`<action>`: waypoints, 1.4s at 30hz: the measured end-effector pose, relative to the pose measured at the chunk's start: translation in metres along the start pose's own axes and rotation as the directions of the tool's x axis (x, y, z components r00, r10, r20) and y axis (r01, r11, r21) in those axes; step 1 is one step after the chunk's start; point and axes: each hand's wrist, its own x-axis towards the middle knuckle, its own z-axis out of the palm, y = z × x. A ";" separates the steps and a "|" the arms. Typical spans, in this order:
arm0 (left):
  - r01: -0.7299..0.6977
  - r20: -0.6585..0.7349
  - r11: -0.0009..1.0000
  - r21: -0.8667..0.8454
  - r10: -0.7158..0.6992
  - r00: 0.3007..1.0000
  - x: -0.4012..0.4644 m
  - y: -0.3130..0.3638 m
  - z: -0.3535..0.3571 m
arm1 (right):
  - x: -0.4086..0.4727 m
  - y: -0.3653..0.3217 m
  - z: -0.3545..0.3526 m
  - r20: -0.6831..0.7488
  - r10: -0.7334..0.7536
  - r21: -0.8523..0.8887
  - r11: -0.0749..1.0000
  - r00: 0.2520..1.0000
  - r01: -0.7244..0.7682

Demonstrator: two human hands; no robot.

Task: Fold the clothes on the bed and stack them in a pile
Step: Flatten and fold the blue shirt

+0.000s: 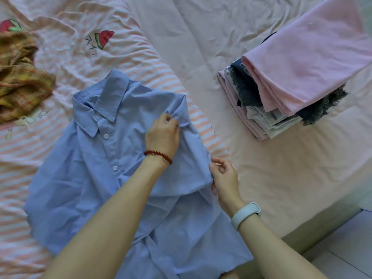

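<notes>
A light blue collared shirt [96, 158] lies buttoned and face up on the bed, collar pointing away from me. My left hand [163, 133], with a red bracelet on its wrist, pinches the shirt's right shoulder fabric near the sleeve seam. My right hand [223, 178], with a pale wristband, pinches the folded edge of the same sleeve at the shirt's right side. A pile of folded clothes [281, 91] sits to the right, topped by a pink garment.
A crumpled yellow-and-brown plaid garment [20, 81] lies at the far left on the pink striped bedsheet [60, 47] with watermelon prints. The bed's edge [322, 238] and pale floor show at the lower right.
</notes>
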 end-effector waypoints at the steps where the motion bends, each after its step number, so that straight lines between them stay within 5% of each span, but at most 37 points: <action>1: 0.028 -0.041 0.988 -0.150 -0.034 0.999 0.006 -0.001 -0.007 | -0.002 0.000 0.001 -0.018 -0.056 -0.046 0.997 0.998 0.055; 3: 0.100 -0.038 0.862 -0.497 -0.137 0.990 0.020 -0.009 -0.025 | -0.009 0.002 0.001 -0.070 -0.168 -0.106 0.981 0.983 0.160; 5: 0.242 0.103 0.626 -0.741 -0.250 0.963 0.030 -0.016 -0.042 | -0.016 0.005 0.001 -0.101 -0.203 -0.093 0.977 0.974 0.194; 9: 0.526 0.337 0.343 -0.778 -0.478 0.811 0.040 -0.028 -0.044 | -0.016 0.002 0.006 -0.146 -0.146 -0.017 0.989 0.978 0.145; 12: 0.526 0.261 0.458 -0.717 -0.523 0.811 0.039 -0.033 -0.037 | -0.012 0.001 0.007 -0.041 -0.019 0.088 0.996 0.999 0.023; 17: 0.232 0.063 0.835 -0.499 -0.232 0.971 0.052 -0.016 -0.027 | -0.016 0.010 0.004 0.017 -0.036 -0.037 0.999 0.999 0.036; 20: 0.097 0.245 0.983 -0.154 -0.057 0.968 0.069 0.010 -0.028 | -0.022 0.014 0.002 0.018 -0.081 -0.110 0.991 0.997 0.082; 22: -0.114 0.410 0.976 0.188 0.027 0.912 0.075 0.021 -0.026 | -0.025 0.016 0.002 0.024 -0.110 -0.125 0.986 0.994 0.113; 25: -0.259 0.403 0.896 0.361 0.101 0.910 0.075 0.031 -0.032 | -0.027 0.016 0.000 0.027 -0.167 -0.170 0.971 0.986 0.169; 29: -0.113 0.205 0.974 0.195 0.072 0.976 0.085 0.029 -0.049 | -0.027 0.018 -0.001 0.028 -0.208 -0.178 0.961 0.978 0.210; 31: 0.153 0.210 0.963 -0.222 -0.106 0.972 0.093 0.027 -0.055 | -0.028 0.019 -0.001 0.023 -0.223 -0.170 0.960 0.975 0.224; 33: 0.437 0.303 0.637 -0.635 -0.315 0.899 0.097 0.026 -0.061 | -0.027 0.016 0.000 -0.017 -0.222 -0.120 0.968 0.975 0.219; 35: 0.542 0.408 0.442 -0.715 -0.367 0.836 0.096 0.017 -0.064 | -0.024 0.009 0.003 -0.054 -0.173 -0.017 0.985 0.983 0.172; 38: 0.533 0.379 0.629 -0.565 -0.376 0.846 0.080 -0.016 -0.053 | -0.016 0.002 0.001 -0.034 -0.004 0.163 0.987 0.999 0.009; 42: 0.288 -0.050 0.782 -0.552 -0.376 0.925 -0.007 -0.066 -0.049 | -0.024 0.009 0.001 0.054 0.116 0.275 0.953 0.992 -0.127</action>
